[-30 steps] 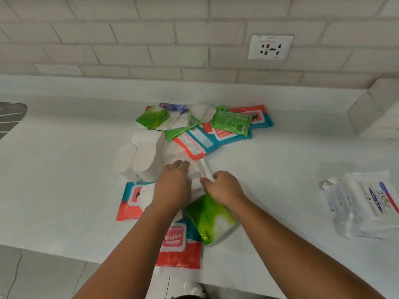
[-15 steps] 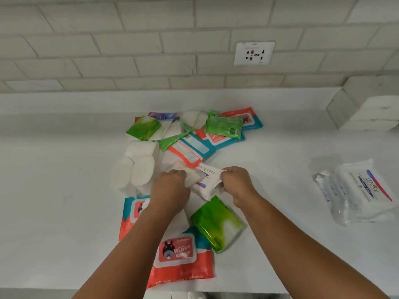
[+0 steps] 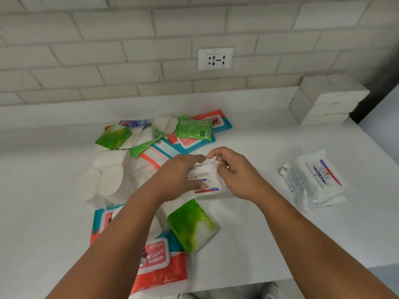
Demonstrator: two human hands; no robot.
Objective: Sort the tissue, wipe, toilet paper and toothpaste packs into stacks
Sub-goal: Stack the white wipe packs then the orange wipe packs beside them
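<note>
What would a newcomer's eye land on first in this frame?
The left hand and right hand grip a white pack mid-frame. Around them sprawls a jumble of bright packs: a green pack just below the hands, a red wipes pack nearest the person. A stack of white packs lies apart at the right.

White counter [image 3: 254, 238], pale brick wall [image 3: 86, 61] behind — one socket plate [image 3: 216, 58].

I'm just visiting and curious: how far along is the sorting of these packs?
Barely begun. Done: some white packs set apart on the right. In hand: left hand and right hand hold another white pack. To do: toilet rolls, green packs and red wipes packs lie jumbled in the pile.
</note>
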